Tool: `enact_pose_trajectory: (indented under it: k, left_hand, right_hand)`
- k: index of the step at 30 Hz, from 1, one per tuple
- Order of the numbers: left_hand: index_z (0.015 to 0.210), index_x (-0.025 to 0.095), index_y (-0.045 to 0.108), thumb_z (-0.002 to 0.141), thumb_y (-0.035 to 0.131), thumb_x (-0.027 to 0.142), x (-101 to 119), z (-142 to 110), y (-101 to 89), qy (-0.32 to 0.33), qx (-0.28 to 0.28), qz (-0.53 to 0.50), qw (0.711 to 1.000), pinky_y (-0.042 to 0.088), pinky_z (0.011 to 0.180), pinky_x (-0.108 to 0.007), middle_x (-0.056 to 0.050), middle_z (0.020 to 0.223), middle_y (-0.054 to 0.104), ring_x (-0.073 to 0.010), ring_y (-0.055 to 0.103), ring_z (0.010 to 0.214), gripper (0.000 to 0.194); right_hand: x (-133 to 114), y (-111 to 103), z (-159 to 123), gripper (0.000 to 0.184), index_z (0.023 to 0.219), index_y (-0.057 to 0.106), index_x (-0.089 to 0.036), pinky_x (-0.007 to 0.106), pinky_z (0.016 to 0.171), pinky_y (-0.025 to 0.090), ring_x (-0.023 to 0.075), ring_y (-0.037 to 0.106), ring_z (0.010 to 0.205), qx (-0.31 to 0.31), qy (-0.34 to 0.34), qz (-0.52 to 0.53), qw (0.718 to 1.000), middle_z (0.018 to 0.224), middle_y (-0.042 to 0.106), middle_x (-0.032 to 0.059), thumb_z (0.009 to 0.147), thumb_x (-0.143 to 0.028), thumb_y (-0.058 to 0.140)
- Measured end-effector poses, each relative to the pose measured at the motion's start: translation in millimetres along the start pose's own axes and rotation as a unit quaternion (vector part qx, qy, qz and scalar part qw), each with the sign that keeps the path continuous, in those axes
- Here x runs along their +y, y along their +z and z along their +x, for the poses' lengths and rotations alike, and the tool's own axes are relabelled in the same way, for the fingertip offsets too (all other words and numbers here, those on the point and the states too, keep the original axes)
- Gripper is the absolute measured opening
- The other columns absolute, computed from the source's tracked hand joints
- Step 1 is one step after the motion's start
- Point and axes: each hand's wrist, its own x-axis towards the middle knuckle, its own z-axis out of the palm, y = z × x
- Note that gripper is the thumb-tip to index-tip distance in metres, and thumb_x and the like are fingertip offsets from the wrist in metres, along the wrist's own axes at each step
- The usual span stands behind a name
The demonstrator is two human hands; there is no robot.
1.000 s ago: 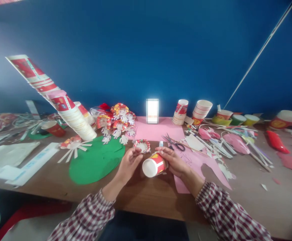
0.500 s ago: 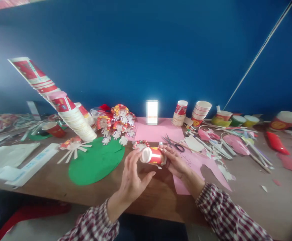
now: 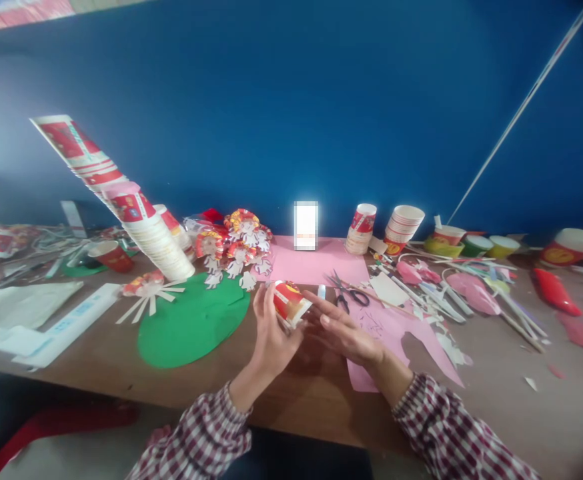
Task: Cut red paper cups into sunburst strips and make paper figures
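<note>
A red and yellow paper cup (image 3: 286,305) is held tilted above the table, its white-edged end toward the lower right. My left hand (image 3: 270,333) is closed around the cup from the left, thumb at the near side. Just right of the cup is my right hand (image 3: 354,337), fingers stretched out toward the white edge; whether the fingertips touch it I cannot tell. Black-handled scissors (image 3: 354,295) lie behind my right hand on the table. A small white bottle or tube (image 3: 322,292) shows beyond my right fingers.
A green paper oval (image 3: 196,327) lies left of my hands, and cut pink paper (image 3: 371,320) is on the right. Cut-out cup flowers (image 3: 239,250) are piled behind. A tall leaning cup stack (image 3: 146,233) stands left. Short cup stacks (image 3: 404,227) stand against the blue wall.
The cup has turned in my left hand, which now wraps around it. My right hand has loosened from the cup, its fingers straightening. A blurred shape has appeared at the far left edge.
</note>
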Motion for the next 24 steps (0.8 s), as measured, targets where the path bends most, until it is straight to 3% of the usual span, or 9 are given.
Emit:
enact_pose_trajectory:
  k: [5,8,10,13,15,17,19,24]
  left_hand:
    - [0.141,0.023,0.032,0.08,0.058,0.014,-6.7,18.9,1.3,-0.005,-0.009,-0.042,0.999,0.028,0.113,-0.048,-0.014,0.143,0.036,-0.0273,0.028,0.139,0.067]
    - [0.14,0.022,0.034,0.082,0.052,0.013,-10.5,26.1,5.9,0.002,-0.026,-0.072,0.997,0.027,0.113,-0.047,-0.014,0.142,0.04,-0.0264,0.031,0.137,0.062]
    - [0.142,0.021,0.031,0.083,0.053,0.016,-13.6,26.7,10.2,-0.005,-0.047,-0.097,0.994,0.027,0.113,-0.049,-0.015,0.143,0.039,-0.0275,0.031,0.137,0.063]
    - [0.143,0.02,0.03,0.083,0.055,0.021,-18.0,24.9,17.1,-0.043,-0.082,-0.161,0.983,0.033,0.109,-0.048,-0.017,0.146,0.036,-0.0287,0.033,0.137,0.066]
    - [0.143,0.02,0.032,0.083,0.056,0.024,-18.7,25.6,20.8,-0.077,-0.101,-0.201,0.971,0.036,0.108,-0.046,-0.016,0.148,0.035,-0.0287,0.034,0.136,0.065]
    - [0.141,0.019,0.037,0.085,0.054,0.028,-17.0,29.6,23.6,-0.111,-0.112,-0.226,0.961,0.033,0.11,-0.046,-0.015,0.147,0.038,-0.0284,0.035,0.136,0.059]
    - [0.137,0.019,0.043,0.088,0.051,0.033,-13.6,36.1,26.3,-0.134,-0.124,-0.245,0.952,0.029,0.112,-0.047,-0.013,0.145,0.043,-0.0281,0.037,0.135,0.051]
    - [0.13,0.018,0.053,0.089,0.051,0.042,-8.9,48.0,37.7,-0.125,-0.136,-0.27,0.945,0.029,0.112,-0.046,-0.013,0.138,0.052,-0.0274,0.044,0.13,0.047]
  right_hand:
    - [8.2,-6.6,5.2,0.052,0.135,0.049,-0.03,0.042,0.103,0.04,0.0211,0.056,0.117,0.021,-0.047,-0.12,0.991,0.129,0.059,0.0061,0.086,-0.038,0.064]
    - [19.0,-16.2,8.7,0.049,0.131,0.052,-0.028,0.038,0.091,0.049,0.0225,0.06,0.107,0.091,-0.098,-0.219,0.966,0.125,0.06,0.0078,0.085,-0.036,0.064]
    - [24.7,-21.6,9.9,0.044,0.128,0.056,-0.027,0.036,0.079,0.053,0.0203,0.064,0.087,0.176,-0.134,-0.323,0.92,0.106,0.066,0.0069,0.085,-0.035,0.062]
    - [26.7,-27.2,9.8,0.051,0.13,0.053,-0.025,0.032,0.065,0.051,0.0162,0.054,0.06,0.294,-0.167,-0.482,0.808,0.068,0.058,-0.0004,0.082,-0.034,0.064]
    - [23.8,-30.7,9.6,0.054,0.131,0.053,-0.022,0.031,0.062,0.049,0.0151,0.048,0.056,0.351,-0.174,-0.542,0.743,0.061,0.049,-0.0036,0.08,-0.033,0.065]
    - [19.9,-35.1,10.1,0.052,0.127,0.056,-0.02,0.031,0.062,0.049,0.0155,0.049,0.059,0.385,-0.171,-0.566,0.708,0.067,0.05,-0.0017,0.078,-0.034,0.065]
    - [16.6,-39.6,11.4,0.048,0.122,0.059,-0.019,0.032,0.063,0.051,0.0169,0.054,0.067,0.393,-0.163,-0.554,0.716,0.084,0.056,0.0041,0.077,-0.034,0.066]
    - [12.5,-42.6,13.7,0.041,0.121,0.058,-0.018,0.035,0.077,0.056,0.0228,0.064,0.094,0.339,-0.171,-0.459,0.804,0.11,0.062,0.012,0.084,-0.033,0.06]
